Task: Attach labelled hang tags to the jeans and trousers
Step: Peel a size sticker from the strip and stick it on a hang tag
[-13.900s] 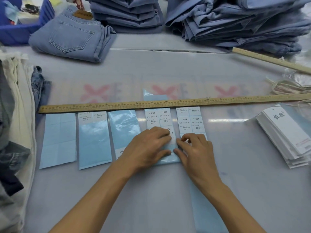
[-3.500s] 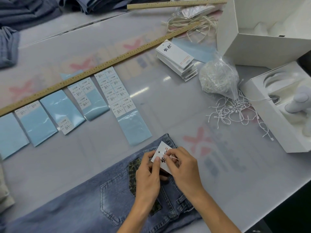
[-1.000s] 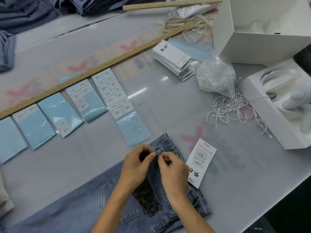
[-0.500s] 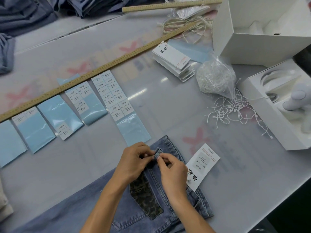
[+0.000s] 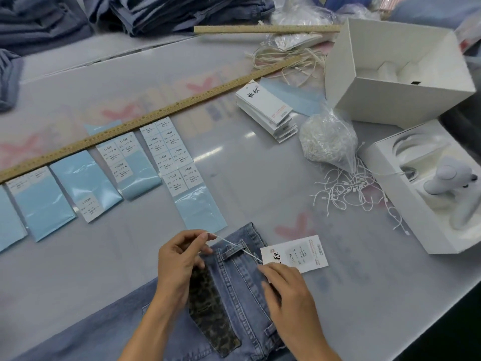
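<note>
1. Lying waistband-up at bottom centre on the table (image 5: 260,178): jeans (image 5: 234,295), with a leopard-print patch (image 5: 210,306) below the waistband.
2. Running under the belt loop (image 5: 233,251): white string (image 5: 226,242), stretching taut from upper left to lower right.
3. Pinching the string's upper-left end between thumb and forefinger: left hand (image 5: 179,259), remaining fingers curling loosely.
4. Pinching the other end just beside the tag (image 5: 295,254): right hand (image 5: 289,298), fingers narrowing on the string.
5. Resting flat on the table, printed side up, touching the jeans' edge: the tag, apparently already threaded and carrying a size sticker.
6. Judging progress: labelling and threading through the loop appearing done for this pair; remaining here, joining the string's two ends, not yet closed.
7. Waiting for later garments: tag stack (image 5: 268,108), loose strings (image 5: 346,191), bag of strings (image 5: 325,139), sticker sheets (image 5: 171,155) along the ruler (image 5: 156,115), folded jeans piles (image 5: 182,9) at the far edge.
8. Differing from half a second earlier: both hands then crowding together on the loop; now spreading apart, drawing the string out visibly, with the tag lying turned more level and farther right.
</note>
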The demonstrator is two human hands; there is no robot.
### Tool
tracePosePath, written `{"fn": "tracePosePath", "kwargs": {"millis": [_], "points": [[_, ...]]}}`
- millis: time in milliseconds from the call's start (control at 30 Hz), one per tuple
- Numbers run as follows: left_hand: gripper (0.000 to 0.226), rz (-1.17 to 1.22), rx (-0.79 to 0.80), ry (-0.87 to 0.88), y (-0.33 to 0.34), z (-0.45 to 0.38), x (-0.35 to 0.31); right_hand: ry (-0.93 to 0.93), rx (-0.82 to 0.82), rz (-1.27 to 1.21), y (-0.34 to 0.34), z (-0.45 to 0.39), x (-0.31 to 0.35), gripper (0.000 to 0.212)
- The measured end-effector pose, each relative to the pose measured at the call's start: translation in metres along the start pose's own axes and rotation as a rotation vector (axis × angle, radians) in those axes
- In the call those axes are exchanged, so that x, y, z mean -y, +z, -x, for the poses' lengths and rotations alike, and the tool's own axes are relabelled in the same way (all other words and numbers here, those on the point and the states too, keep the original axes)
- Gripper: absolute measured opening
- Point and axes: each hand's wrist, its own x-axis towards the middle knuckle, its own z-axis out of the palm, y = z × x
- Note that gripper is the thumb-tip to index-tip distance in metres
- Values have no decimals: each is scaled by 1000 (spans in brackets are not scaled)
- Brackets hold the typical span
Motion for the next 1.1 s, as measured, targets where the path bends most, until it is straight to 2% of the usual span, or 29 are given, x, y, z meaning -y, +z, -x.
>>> {"fn": "tracePosePath", "kwargs": {"millis": [67, 200, 467, 600, 767, 933, 1000, 1100], "points": [[15, 22, 7, 17, 2, 2, -2, -45, 7, 14, 5, 6, -6, 36], [15, 111, 18, 33, 6, 4, -8, -82, 6, 16, 13, 4, -4, 31], [7, 133, 76, 13, 23, 9, -14, 43, -2, -42, 12, -2, -5, 24], [1, 128, 60, -3, 29, 12, -12, 110, 74, -54, 9, -8, -7, 20], [12, 124, 34, -15, 28, 14, -12, 109, 159, -34, -1, -27, -16, 7], [12, 78, 46, -1, 30, 18, -15, 67, 191, -26, -5, -33, -23, 4], [11, 55, 58, 6, 31, 20, -18, 76, 200, -83, -7, -34, -22, 5], [7, -44, 104, 77, 34, 24, -20, 220, 148, -338, -15, -37, -19, 17]]}}
